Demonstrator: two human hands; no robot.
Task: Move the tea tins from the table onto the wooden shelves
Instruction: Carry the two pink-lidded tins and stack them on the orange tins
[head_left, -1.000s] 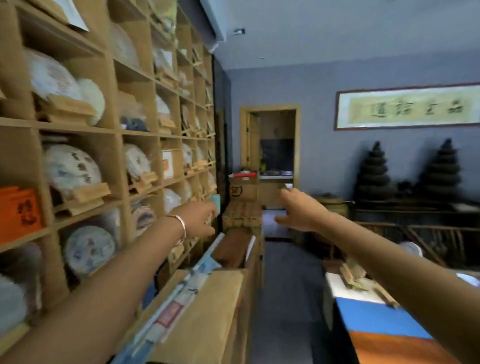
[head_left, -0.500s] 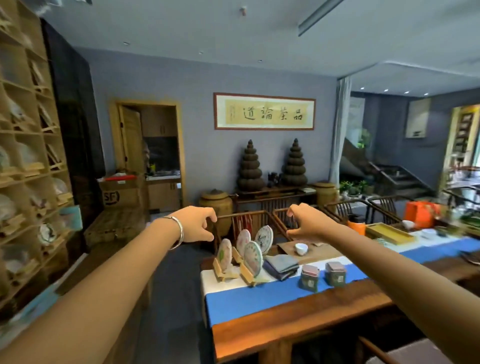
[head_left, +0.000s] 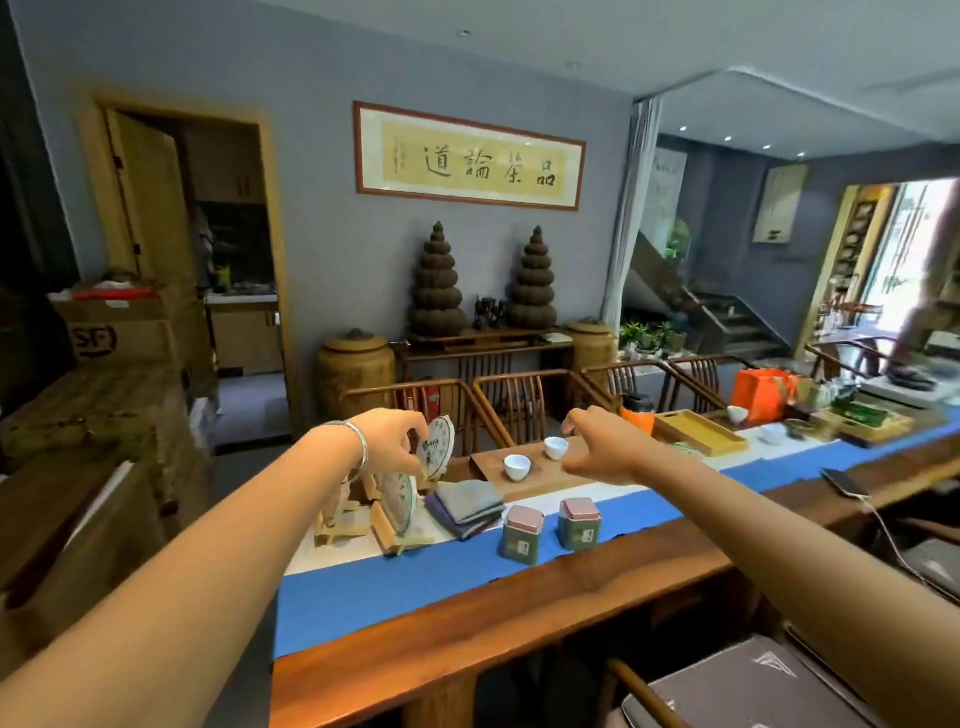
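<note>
Step in hand: reach. Both hands — left hand (head_left: 390, 441), right hand (head_left: 597, 447) — hover empty, fingers loosely apart, above two tea tins (head_left: 522, 535) on the counter (head_left: 519, 623). Next: lower, grasp.

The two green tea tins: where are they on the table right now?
In the head view, both tea tins stand side by side on the blue runner, just right of the folded cloths.

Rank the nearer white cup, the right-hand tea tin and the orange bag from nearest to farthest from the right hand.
1. Nearer white cup, just left of the right hand, on the wooden tray.
2. Right-hand tea tin, below the hand, on the blue runner.
3. Orange bag, far right along the table.
</note>
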